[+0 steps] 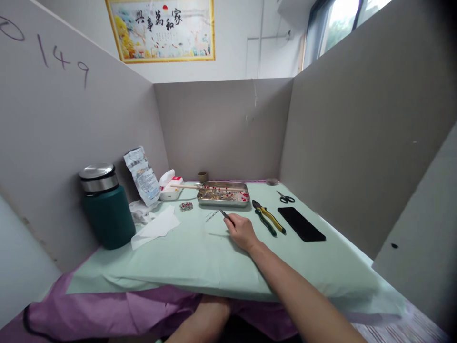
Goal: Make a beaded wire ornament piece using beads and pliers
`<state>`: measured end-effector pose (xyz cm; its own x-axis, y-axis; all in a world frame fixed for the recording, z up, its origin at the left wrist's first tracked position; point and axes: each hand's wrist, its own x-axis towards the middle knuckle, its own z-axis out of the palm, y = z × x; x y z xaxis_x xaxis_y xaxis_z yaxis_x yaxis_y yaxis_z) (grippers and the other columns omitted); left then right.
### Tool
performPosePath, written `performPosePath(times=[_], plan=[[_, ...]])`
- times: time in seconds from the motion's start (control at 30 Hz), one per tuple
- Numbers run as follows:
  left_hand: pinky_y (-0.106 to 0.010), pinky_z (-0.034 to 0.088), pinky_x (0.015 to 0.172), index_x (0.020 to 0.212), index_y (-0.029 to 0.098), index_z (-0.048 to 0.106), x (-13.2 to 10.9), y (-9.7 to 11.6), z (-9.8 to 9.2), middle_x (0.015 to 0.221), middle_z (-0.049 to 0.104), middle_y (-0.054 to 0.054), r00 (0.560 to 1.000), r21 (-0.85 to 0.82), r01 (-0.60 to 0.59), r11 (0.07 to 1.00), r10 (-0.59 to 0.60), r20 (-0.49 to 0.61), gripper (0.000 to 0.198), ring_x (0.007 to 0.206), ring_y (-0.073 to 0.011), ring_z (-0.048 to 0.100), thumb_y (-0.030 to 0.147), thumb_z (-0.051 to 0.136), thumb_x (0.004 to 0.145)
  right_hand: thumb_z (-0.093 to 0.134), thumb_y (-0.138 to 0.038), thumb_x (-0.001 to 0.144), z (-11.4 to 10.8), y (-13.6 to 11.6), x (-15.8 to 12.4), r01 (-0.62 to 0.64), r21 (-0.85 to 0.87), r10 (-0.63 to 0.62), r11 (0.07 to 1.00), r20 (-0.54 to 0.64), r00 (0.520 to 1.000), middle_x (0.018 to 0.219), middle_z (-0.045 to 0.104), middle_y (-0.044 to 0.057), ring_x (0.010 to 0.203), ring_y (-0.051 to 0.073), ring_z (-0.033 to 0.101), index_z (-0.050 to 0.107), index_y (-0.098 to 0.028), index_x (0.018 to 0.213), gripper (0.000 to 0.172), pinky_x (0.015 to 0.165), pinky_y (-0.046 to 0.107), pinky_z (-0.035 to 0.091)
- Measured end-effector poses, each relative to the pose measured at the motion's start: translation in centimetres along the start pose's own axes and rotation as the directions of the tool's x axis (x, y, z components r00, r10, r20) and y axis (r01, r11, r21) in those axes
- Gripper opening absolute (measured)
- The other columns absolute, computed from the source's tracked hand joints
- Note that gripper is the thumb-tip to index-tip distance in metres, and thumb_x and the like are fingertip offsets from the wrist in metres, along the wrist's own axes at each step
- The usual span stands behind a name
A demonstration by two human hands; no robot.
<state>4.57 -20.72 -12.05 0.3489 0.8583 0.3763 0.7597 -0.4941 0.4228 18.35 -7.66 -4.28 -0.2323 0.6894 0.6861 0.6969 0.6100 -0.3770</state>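
Observation:
My right hand [242, 232] is closed around dark tweezers [225, 215], held just above the table in the middle. Their tips meet or nearly meet the end of a short, thin, chain-like strand [213, 216]; whether they grip it I cannot tell. Left of the strand lies a small cluster of red and silver beads [186, 206]. Behind it stands a metal tray [223, 205] with red beads and small gold and silver pieces. My left hand [214, 305] is low at the table's front edge, its fingers hidden under the cloth.
Pliers [268, 218], scissors [285, 197] and a black phone [301, 224] lie to the right. On the left are a green flask [107, 214], a foil pouch [143, 176], a tissue pack [171, 188] and white paper [156, 227]. Grey partitions [224, 131] enclose the table.

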Motion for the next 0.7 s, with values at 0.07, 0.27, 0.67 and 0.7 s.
performPosePath(times=[0.07,0.27,0.67,0.7], plan=[[-0.036,0.049,0.085,0.102,0.032,0.071,-0.1,0.5,-1.3,0.099,0.072,-0.005,0.984,-0.026,-0.042,0.999,0.046,0.174,0.033,0.097,-0.0268,0.063,0.028,0.063,0.070,0.042,-0.030,0.094,0.0,0.0,0.0,0.003,0.007,-0.003,1.000,-0.003,1.000,0.075,0.067,0.004,0.071,0.017,0.060,0.062,-0.020,0.078,0.027,0.067,0.024,0.038],[-0.018,0.042,0.056,0.088,0.024,0.075,0.4,3.3,-8.6,0.075,0.072,0.000,0.731,-0.337,-0.007,0.941,0.235,0.640,0.033,0.062,-0.0126,0.058,0.010,0.054,0.067,0.042,-0.029,0.093,0.0,0.0,0.1,0.005,0.002,-0.005,1.000,-0.003,1.000,0.074,0.066,0.004,0.070,0.017,0.060,0.061,-0.020,0.077,0.027,0.065,0.024,0.038],[-0.026,0.045,0.065,0.080,0.017,0.068,10.0,0.0,-13.4,0.072,0.065,-0.003,0.969,-0.304,0.131,0.944,-0.186,-0.161,0.019,0.062,-0.0143,0.056,0.026,0.051,0.079,0.041,-0.031,0.094,0.1,0.0,0.0,0.012,0.009,-0.012,1.000,0.022,1.000,0.076,0.067,0.004,0.072,0.016,0.060,0.062,-0.020,0.080,0.028,0.067,0.024,0.038],[-0.028,0.046,0.071,0.084,0.017,0.067,11.6,-0.9,-12.6,0.083,0.067,-0.006,0.923,-0.307,0.136,0.942,-0.233,-0.305,0.018,0.071,-0.0163,0.058,0.026,0.052,0.078,0.041,-0.031,0.095,0.1,0.0,0.0,0.010,0.015,-0.011,1.000,0.022,1.000,0.076,0.067,0.004,0.072,0.016,0.060,0.062,-0.020,0.081,0.028,0.068,0.024,0.038]])
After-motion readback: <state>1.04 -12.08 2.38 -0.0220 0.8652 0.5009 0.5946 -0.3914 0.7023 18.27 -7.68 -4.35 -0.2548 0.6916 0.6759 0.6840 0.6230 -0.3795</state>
